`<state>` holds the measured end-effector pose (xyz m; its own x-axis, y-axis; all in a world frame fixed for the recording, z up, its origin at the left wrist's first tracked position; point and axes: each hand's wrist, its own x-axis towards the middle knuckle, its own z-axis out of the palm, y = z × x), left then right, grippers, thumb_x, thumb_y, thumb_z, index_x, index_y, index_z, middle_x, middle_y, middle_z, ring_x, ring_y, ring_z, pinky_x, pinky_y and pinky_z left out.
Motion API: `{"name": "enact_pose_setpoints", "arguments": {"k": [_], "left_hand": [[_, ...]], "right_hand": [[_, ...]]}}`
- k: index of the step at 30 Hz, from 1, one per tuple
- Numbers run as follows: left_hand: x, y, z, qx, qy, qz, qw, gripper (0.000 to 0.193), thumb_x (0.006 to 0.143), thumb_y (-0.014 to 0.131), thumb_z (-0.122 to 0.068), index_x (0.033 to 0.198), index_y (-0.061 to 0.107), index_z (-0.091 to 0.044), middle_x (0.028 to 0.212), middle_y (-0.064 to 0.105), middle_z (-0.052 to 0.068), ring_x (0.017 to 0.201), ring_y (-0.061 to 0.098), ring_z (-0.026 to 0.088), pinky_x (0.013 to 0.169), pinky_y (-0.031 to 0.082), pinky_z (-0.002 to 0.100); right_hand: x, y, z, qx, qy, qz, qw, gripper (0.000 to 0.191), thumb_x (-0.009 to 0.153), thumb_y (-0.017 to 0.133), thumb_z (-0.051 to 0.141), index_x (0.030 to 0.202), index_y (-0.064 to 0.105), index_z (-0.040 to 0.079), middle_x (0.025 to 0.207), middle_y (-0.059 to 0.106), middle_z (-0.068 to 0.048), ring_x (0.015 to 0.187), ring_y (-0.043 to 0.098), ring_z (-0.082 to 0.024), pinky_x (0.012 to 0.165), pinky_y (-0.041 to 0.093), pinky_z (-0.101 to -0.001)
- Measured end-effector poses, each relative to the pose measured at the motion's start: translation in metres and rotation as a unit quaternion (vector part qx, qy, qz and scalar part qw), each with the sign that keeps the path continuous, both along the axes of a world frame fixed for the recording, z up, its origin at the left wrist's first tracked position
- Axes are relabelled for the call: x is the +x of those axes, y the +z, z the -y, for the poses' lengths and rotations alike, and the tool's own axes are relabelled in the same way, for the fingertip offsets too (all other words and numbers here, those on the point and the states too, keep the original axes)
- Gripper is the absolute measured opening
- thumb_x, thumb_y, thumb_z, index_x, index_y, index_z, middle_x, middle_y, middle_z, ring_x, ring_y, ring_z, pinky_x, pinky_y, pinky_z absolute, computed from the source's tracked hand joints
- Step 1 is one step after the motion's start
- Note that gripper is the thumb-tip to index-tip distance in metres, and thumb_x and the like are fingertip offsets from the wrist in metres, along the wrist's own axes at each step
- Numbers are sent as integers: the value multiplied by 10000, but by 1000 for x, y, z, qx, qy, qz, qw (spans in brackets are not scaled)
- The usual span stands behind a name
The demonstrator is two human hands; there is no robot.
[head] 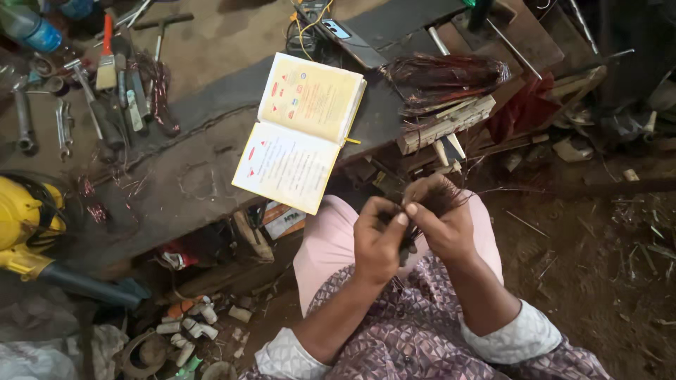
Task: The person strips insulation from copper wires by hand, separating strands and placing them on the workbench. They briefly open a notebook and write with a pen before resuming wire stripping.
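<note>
Both hands were up over the person's lap, close together, working one small bundle of thin dark wire (438,198). Left hand (379,243): fingers curled shut round the lower part of the bundle, thumb pressed up against it. Right hand (442,226): also closed on it, forefinger and thumb pinching the strands near the top. Loose wire ends fanned out up and to the right of the right hand. How tight the grip was, couldn't tell.

The person sat in pink trousers and a patterned top with pale cuffs, knees toward the worktop (183,176), a dark, worn slab running diagonally across the view.

On the worktop just above the hands: an open yellow booklet (303,130), its lower corner hanging over the edge. Right of it, a larger coil of reddish-brown wire (443,77) resting on a pale wooden block (447,123), well apart from the hands. A phone (338,29) with a yellow cable lay behind the booklet.

Far left end of the worktop: a paintbrush with orange handle (106,56), spanners (63,127), other hand tools, some scraps of copper-coloured wire. A yellow power tool (24,218) sat at the left edge.

Below the worktop, on the floor: white plastic pipe fittings (190,327) and clutter. Dirt floor to the right with wire offcuts scattered about.
</note>
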<state>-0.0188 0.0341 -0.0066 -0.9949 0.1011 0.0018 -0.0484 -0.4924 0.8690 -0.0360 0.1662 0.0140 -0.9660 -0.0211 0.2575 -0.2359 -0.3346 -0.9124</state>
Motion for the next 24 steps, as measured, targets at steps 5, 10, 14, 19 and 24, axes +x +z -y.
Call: {"name": "enact_pose_setpoints", "arguments": {"k": [5, 10, 14, 19, 24], "left_hand": [[4, 7, -2, -5, -27, 32, 999, 75, 999, 612, -66, 988, 542, -43, 774, 619, 24, 622, 557, 69, 533, 450, 236], [4, 5, -2, -59, -1, 10, 998, 81, 1008, 632, -38, 987, 556, -20, 802, 596, 14, 681, 517, 49, 567, 416, 226], [2, 1, -4, -9, -4, -35, 999, 69, 1022, 622, -21, 1013, 554, -26, 905, 609, 18, 797, 548, 49, 677, 460, 234], [1, 2, -3, -25, -19, 8, 999, 85, 1007, 631, -15, 980, 551, -19, 821, 603, 45, 684, 548, 71, 574, 436, 243], [2, 6, -4, 2, -33, 23, 999, 79, 992, 617, -18, 982, 539, -26, 776, 608, 47, 608, 562, 87, 520, 456, 253]], "right_hand": [[3, -5, -3, 30, -32, 45, 998, 168, 926, 679, 32, 1076, 608, 6, 942, 636, -39, 856, 600, -112, 759, 492, -270], [2, -12, -5, 21, -36, 27, 999, 174, 947, 703, 37, 1094, 632, -22, 1002, 675, -55, 927, 631, -125, 831, 517, -284], [1, -14, -4, 27, -47, 0, 999, 182, 970, 710, 32, 1126, 634, -22, 1039, 675, -61, 975, 633, -134, 877, 515, -290], [2, -15, -4, -29, -26, -1, 999, 298, 945, 689, 10, 1235, 623, 5, 1040, 665, -68, 957, 634, -143, 845, 510, -289], [2, -17, -3, -54, -28, -10, 998, 267, 945, 690, -31, 1205, 634, -6, 1060, 671, -103, 975, 652, -170, 857, 522, -315]]}}
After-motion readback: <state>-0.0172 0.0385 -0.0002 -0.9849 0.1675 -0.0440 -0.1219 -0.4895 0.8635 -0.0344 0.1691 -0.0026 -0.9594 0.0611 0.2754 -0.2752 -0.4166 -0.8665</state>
